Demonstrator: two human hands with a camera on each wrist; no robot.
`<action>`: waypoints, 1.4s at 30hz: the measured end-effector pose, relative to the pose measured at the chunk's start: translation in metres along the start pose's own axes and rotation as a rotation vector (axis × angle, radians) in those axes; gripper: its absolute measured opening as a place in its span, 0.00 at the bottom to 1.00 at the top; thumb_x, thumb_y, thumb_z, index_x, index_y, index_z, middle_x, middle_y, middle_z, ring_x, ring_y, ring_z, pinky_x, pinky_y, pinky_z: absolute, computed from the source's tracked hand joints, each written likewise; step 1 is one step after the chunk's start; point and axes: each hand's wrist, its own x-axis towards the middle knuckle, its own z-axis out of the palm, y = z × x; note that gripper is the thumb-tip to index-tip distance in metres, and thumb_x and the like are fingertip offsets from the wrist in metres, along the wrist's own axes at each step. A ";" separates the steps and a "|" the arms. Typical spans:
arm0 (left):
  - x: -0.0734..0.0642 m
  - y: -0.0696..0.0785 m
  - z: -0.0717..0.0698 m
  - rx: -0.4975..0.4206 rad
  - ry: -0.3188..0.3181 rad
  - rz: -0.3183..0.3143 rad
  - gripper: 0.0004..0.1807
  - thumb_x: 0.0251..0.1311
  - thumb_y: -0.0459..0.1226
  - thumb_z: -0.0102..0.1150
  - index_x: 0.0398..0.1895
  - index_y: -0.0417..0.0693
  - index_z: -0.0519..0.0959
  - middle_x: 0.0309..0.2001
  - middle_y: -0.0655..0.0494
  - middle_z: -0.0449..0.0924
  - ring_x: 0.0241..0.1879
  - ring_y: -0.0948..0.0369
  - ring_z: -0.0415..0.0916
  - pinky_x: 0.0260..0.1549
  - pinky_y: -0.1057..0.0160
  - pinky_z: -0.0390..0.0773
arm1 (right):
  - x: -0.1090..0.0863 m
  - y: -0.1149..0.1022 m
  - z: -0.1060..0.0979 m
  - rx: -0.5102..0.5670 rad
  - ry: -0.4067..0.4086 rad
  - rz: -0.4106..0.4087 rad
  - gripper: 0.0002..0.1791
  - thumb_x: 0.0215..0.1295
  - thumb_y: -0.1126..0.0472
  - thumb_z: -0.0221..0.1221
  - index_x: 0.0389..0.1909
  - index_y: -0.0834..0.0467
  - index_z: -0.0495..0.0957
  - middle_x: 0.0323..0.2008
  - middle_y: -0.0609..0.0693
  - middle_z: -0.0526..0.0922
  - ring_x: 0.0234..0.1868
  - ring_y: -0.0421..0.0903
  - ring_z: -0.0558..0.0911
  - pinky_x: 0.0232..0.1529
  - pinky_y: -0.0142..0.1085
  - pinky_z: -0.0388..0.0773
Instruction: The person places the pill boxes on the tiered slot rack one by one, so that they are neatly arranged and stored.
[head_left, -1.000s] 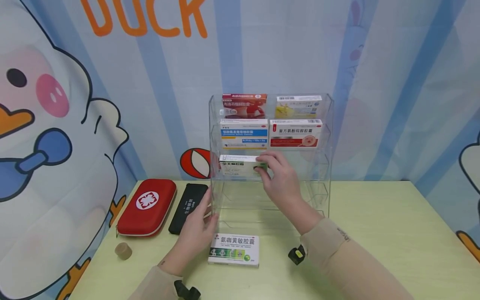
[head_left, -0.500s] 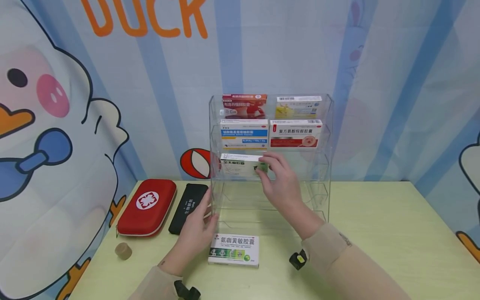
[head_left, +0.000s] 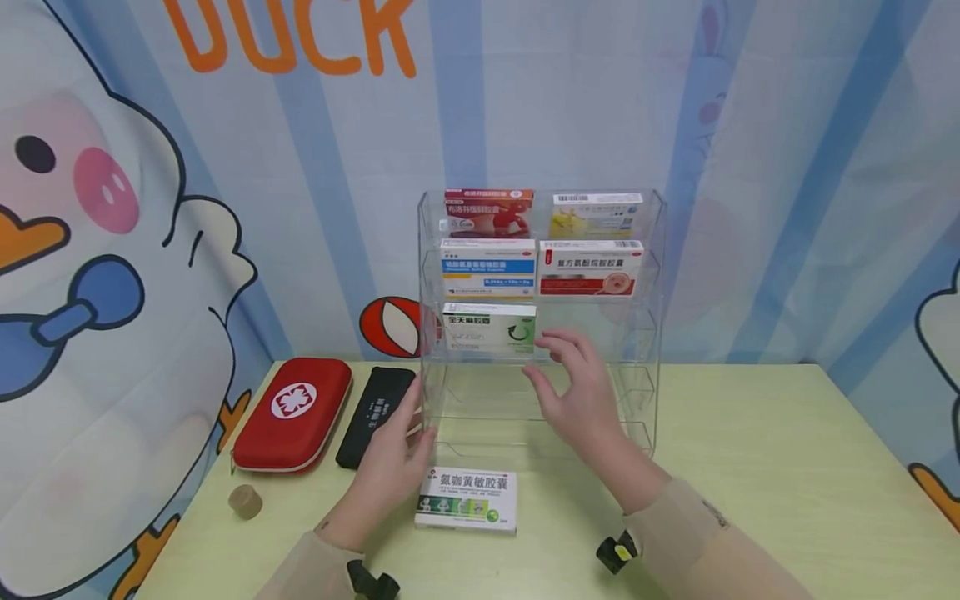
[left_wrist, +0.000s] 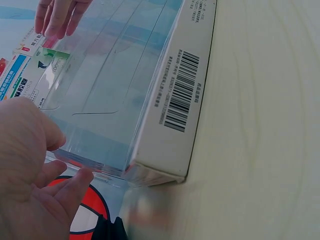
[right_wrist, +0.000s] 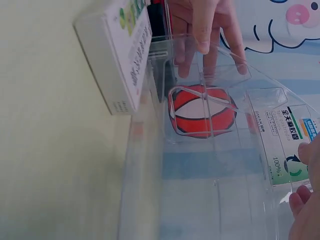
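A clear plastic display rack (head_left: 540, 404) stands on the table, and my left hand (head_left: 393, 458) grips its left side edge, thumb in front and fingers outside the panel. A white and green medicine box (head_left: 489, 329) stands upright in the left half of the rack's third tier. Just right of that box is my right hand (head_left: 581, 396), its fingers loosely bent and holding nothing. Another white medicine box (head_left: 467, 500) lies flat on the table before the rack; its barcode side (left_wrist: 182, 90) shows in the left wrist view.
Higher tiers hold a red box (head_left: 489, 214), a yellow and white box (head_left: 597, 215), a blue and white box (head_left: 489, 268) and a red and white box (head_left: 591, 268). Left of the rack lie a black pouch (head_left: 377, 417), a red first-aid case (head_left: 292, 414) and a cork-like stopper (head_left: 245, 502).
My right hand has let go of the white and green box and drawn back right and down. That box now stands straight in its tier. The left hand has stayed put.
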 end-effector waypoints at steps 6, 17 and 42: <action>0.001 -0.001 -0.001 0.004 0.003 0.000 0.53 0.78 0.32 0.62 0.92 0.71 0.42 0.90 0.53 0.57 0.80 0.43 0.73 0.70 0.46 0.83 | -0.019 0.000 -0.003 -0.016 -0.027 -0.019 0.24 0.66 0.65 0.77 0.60 0.63 0.84 0.60 0.58 0.86 0.57 0.55 0.87 0.61 0.48 0.91; 0.001 -0.002 -0.001 0.007 0.006 0.009 0.53 0.78 0.32 0.62 0.93 0.69 0.42 0.90 0.52 0.57 0.79 0.42 0.74 0.70 0.46 0.83 | -0.059 -0.004 0.002 0.039 -0.090 -0.070 0.27 0.62 0.66 0.77 0.62 0.64 0.83 0.56 0.57 0.89 0.53 0.53 0.90 0.54 0.49 0.93; 0.001 -0.001 -0.002 -0.005 -0.009 0.011 0.53 0.78 0.32 0.62 0.93 0.69 0.42 0.90 0.54 0.56 0.80 0.43 0.73 0.70 0.48 0.83 | -0.120 -0.019 0.013 0.044 -0.474 0.309 0.29 0.66 0.50 0.77 0.65 0.52 0.83 0.62 0.47 0.88 0.63 0.48 0.88 0.70 0.50 0.87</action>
